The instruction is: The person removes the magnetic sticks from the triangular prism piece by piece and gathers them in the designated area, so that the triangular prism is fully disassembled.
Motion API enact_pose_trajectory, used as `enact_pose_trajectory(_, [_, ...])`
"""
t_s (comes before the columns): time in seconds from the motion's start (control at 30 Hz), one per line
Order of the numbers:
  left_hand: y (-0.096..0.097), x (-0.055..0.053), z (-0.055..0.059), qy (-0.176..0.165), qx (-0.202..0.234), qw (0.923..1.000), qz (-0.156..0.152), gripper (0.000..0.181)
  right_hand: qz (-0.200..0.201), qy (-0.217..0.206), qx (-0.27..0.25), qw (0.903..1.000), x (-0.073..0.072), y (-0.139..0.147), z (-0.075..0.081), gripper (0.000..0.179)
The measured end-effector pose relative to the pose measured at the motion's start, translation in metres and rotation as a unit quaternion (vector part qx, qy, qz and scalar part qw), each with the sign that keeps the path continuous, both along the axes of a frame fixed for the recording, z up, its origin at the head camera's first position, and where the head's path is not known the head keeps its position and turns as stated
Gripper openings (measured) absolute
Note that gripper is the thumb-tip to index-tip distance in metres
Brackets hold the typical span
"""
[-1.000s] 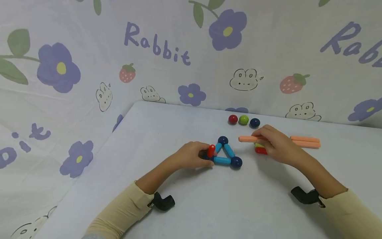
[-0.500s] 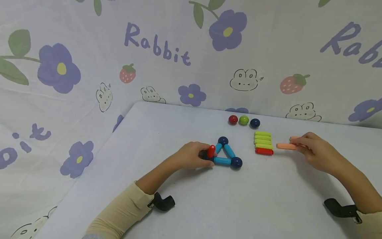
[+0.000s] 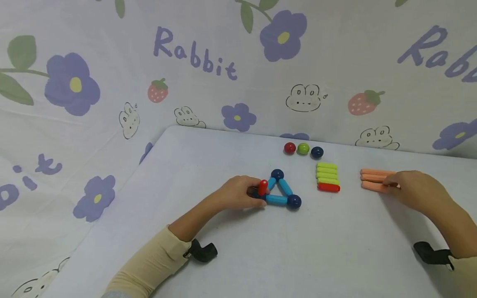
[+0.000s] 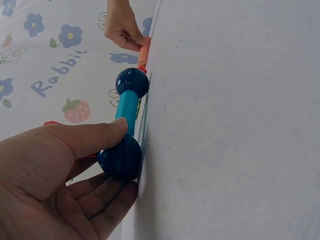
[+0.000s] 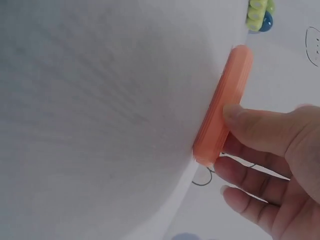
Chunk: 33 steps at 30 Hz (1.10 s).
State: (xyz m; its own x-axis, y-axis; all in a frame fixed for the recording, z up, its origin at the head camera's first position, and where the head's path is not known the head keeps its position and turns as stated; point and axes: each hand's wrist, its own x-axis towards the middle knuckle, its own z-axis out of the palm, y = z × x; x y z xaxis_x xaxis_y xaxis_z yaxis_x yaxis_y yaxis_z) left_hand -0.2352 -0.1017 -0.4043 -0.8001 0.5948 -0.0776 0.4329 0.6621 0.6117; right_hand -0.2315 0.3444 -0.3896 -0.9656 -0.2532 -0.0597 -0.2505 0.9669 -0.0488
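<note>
The left hand (image 3: pixel 239 193) grips a navy ball (image 4: pixel 121 159) at one corner of a stick-and-ball triangle (image 3: pixel 277 200) — a red stick (image 3: pixel 263 187) upright there. The right hand (image 3: pixel 415 189) pinches an orange stick (image 5: pixel 222 107) on the table (image 3: pixel 320 248) — just beside two more orange sticks (image 3: pixel 377 171).

Shows orange on three long sticks (image 3: pixel 372 178) at right, yellow-green on four short sticks (image 3: pixel 326 170) left of them, bright red on the short stick (image 3: pixel 329 188) along their near side. Runs red, yellow-green, dark blue, left to right, over the three far balls (image 3: pixel 303 149). Nearer, pairs dark blue joint balls (image 3: pixel 294 201) with light blue rods (image 3: pixel 277 200) and a red upright rod (image 3: pixel 263 188). Goes white across the tabletop (image 3: pixel 238 256). Scatters purple yellow-centred flowers (image 3: pixel 284 37), green leaves (image 3: pixel 23 51), white-dotted pink strawberries (image 3: pixel 361 104), black-outlined rabbits (image 3: pixel 303 102) and purple lettering (image 3: pixel 206 61) over the white backdrop (image 3: pixel 108 33). Gives beige to the sleeves (image 3: pixel 152 256).
</note>
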Motion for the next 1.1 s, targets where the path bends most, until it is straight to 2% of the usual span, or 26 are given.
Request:
enact_pose_trajectory(0.17, [0.0, 0.0, 0.0, 0.0, -0.001, 1.0, -0.001, 0.031, -0.012, 0.014, 0.009, 0.9998, -0.002, -0.002, 0.002, 0.019])
enact_pose_trajectory(0.37, [0.0, -0.002, -0.001, 0.002, 0.001, 1.0, -0.003, 0.031, -0.008, 0.018, 0.02, 0.9996, -0.006, -0.002, 0.004, 0.016])
enact_pose_trajectory(0.77, [-0.002, -0.002, -0.001, -0.001, 0.007, 1.0, -0.001, 0.029, -0.003, 0.053, 0.009, 0.9985, -0.007, -0.008, 0.0, 0.021])
enact_pose_trajectory(0.97, [-0.003, -0.002, -0.002, -0.004, 0.013, 0.9999, -0.001, 0.029, 0.013, 0.044, -0.054, 0.9975, -0.003, -0.033, 0.002, 0.027])
enact_pose_trajectory(1.1, [-0.003, -0.003, -0.003, -0.001, 0.018, 0.9998, -0.006, 0.03, 0.057, 0.057, -0.1, 0.9917, -0.001, -0.068, 0.006, 0.019])
